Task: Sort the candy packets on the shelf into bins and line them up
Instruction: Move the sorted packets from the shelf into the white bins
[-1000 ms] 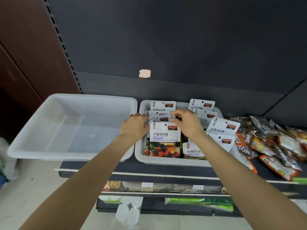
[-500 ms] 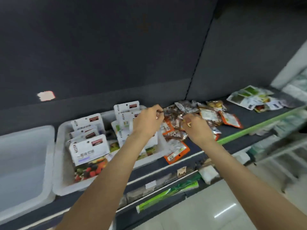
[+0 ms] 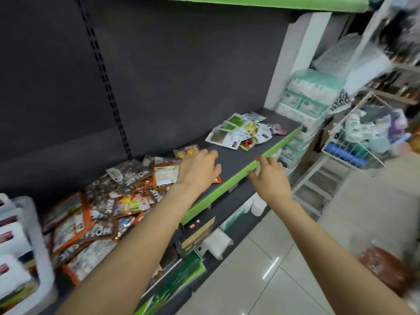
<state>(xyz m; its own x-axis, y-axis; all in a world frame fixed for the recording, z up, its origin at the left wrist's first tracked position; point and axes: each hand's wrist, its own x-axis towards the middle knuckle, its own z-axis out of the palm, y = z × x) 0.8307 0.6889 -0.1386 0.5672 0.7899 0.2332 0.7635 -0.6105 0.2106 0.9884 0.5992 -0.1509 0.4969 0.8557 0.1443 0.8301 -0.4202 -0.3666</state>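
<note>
A heap of brown and orange candy packets [image 3: 106,208] lies loose on the dark shelf [image 3: 236,155]. Farther right on the same shelf sits a smaller pile of white and green packets [image 3: 243,133]. At the far left edge a white bin [image 3: 43,246] holds upright white packets [image 3: 9,242]. My left hand [image 3: 200,167] hovers over the right end of the brown heap, fingers loosely spread, holding nothing. Beside the shelf's green front edge, my right hand [image 3: 269,173] is also bare, fingers relaxed.
The green strip [image 3: 227,189] marks the shelf's front edge. Lower shelves below hold more goods. Stacked tissue packs [image 3: 306,96] stand past the shelf's right end, and a white wire basket [image 3: 361,139] of goods stands beyond. Tiled floor lies below right.
The view has swung right, from the two bins to the loose piles. Both hands left the white packets in the bin and moved right along the shelf, empty.
</note>
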